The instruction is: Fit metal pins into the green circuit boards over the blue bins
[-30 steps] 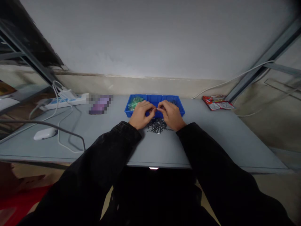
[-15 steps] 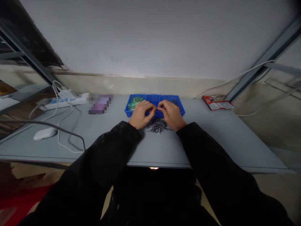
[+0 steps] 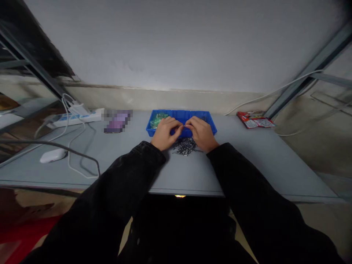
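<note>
My left hand [image 3: 167, 133] and my right hand [image 3: 202, 133] meet fingertip to fingertip over the front of a blue compartment tray [image 3: 180, 114]. Both are closed in a pinch on something small and thin between them, too tiny to make out. Green translucent pieces [image 3: 158, 119] fill the tray's left compartment. The right compartment holds dark small parts, partly hidden by my right hand. Below my hands, a pile of small dark metal pieces [image 3: 186, 147] lies on the grey table [image 3: 187, 176], in front of the tray.
On the left are a white power strip [image 3: 93, 116] with cables, a purple phone-like object [image 3: 118, 121] and a white earbud case [image 3: 53, 156]. A red packet [image 3: 255, 120] lies at the back right. A wall [image 3: 181, 55] rises behind the table.
My hands stay in nearly the same place, still pinching at the fingertips. The right fingertips have shifted very slightly; the tray and pile look the same.
</note>
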Demonstrator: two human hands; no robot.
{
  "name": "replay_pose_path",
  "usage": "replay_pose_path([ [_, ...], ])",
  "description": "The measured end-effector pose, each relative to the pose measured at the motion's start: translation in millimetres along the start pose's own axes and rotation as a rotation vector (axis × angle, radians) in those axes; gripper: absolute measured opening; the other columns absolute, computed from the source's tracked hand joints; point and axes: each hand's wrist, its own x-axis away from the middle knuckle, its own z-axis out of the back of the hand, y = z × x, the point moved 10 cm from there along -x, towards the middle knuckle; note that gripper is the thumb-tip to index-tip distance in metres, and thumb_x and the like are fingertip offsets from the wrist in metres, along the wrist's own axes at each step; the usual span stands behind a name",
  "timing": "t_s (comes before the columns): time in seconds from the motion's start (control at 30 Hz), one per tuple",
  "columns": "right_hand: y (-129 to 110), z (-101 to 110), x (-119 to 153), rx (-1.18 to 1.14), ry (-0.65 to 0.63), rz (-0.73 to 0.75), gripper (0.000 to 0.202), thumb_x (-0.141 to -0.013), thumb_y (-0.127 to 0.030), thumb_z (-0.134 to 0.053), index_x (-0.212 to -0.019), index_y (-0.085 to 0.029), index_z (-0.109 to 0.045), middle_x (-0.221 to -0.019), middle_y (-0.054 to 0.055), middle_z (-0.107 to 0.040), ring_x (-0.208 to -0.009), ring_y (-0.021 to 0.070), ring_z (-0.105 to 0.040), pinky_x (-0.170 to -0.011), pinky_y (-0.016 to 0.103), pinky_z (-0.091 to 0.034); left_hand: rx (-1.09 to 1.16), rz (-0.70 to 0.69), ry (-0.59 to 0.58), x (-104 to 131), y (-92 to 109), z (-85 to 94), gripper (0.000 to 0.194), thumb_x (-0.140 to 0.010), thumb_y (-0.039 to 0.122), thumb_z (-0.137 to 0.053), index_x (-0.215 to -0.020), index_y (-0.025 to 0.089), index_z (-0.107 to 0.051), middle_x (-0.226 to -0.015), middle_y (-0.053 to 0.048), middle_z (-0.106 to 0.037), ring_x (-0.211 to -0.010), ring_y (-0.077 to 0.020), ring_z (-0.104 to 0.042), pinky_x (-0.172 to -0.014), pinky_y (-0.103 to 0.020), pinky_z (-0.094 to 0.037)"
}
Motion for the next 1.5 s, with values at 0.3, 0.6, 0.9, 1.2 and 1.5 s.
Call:
replay_pose_path([
  [0.3,3.7,-0.3,1.4,0.012,0.008,-0.017,0.017,-0.105,-0.028,-0.046,-0.098,-0.021,-0.06,-0.093,0.005,-0.067,-0.085,0.0205,-0.061,-0.081,0.034,-0.046,0.003,-0.008,0.007,0.0,-0.8,0.5,0.028,-0.103,0.034,-0.052,-0.092,0.018,-0.072,-0.079,-0.002,-0.065,-0.079,-0.019,-0.055,-0.083,-0.036,-0.042],
  [0.6,4.1,4.1,-1.1,0.09,0.03,-0.026,0.03,-0.109,-0.032,-0.039,-0.095,-0.02,-0.063,-0.093,0.006,-0.067,-0.085,0.0198,-0.06,-0.081,0.034,-0.044,-0.019,0.01,0.063,-0.3,0.2,8.1,0.03,-0.104,0.037,-0.053,-0.092,0.018,-0.074,-0.08,-0.003,-0.069,-0.077,-0.0185,-0.056,-0.083,-0.036,-0.042],
  [0.9,9.8,13.2,-2.0,0.05,0.075,-0.026,0.018,-0.104,-0.029,-0.05,-0.094,-0.021,-0.063,-0.094,0.005,-0.068,-0.088,0.0202,-0.063,-0.083,0.034,-0.048,-0.034,0.033,0.079,-0.6,-3.9,10.6,0.027,-0.103,0.036,-0.056,-0.093,0.018,-0.074,-0.083,-0.003,-0.07,-0.08,-0.0191,-0.058,-0.085,-0.036,-0.043],
  [1.2,8.3,19.7,-3.0,0.031,0.103,-0.009,0.014,-0.102,-0.025,-0.054,-0.092,-0.02,-0.063,-0.092,0.005,-0.066,-0.085,0.0201,-0.062,-0.081,0.034,-0.048,-0.039,0.036,0.079,-1.1,-4.4,10.8,0.028,-0.103,0.037,-0.055,-0.094,0.019,-0.075,-0.083,-0.003,-0.068,-0.082,-0.0196,-0.058,-0.084,-0.036,-0.043],
  [1.5,10.8,18.9,-1.3,0.087,0.128,0.006,0.03,-0.107,-0.037,-0.046,-0.091,-0.021,-0.066,-0.092,0.006,-0.069,-0.089,0.0217,-0.062,-0.085,0.036,-0.047,-0.052,0.057,0.097,-1.4,-6.8,14.7,0.032,-0.104,0.041,-0.053,-0.096,0.019,-0.074,-0.085,-0.004,-0.069,-0.085,-0.0203,-0.059,-0.086,-0.037,-0.044],
])
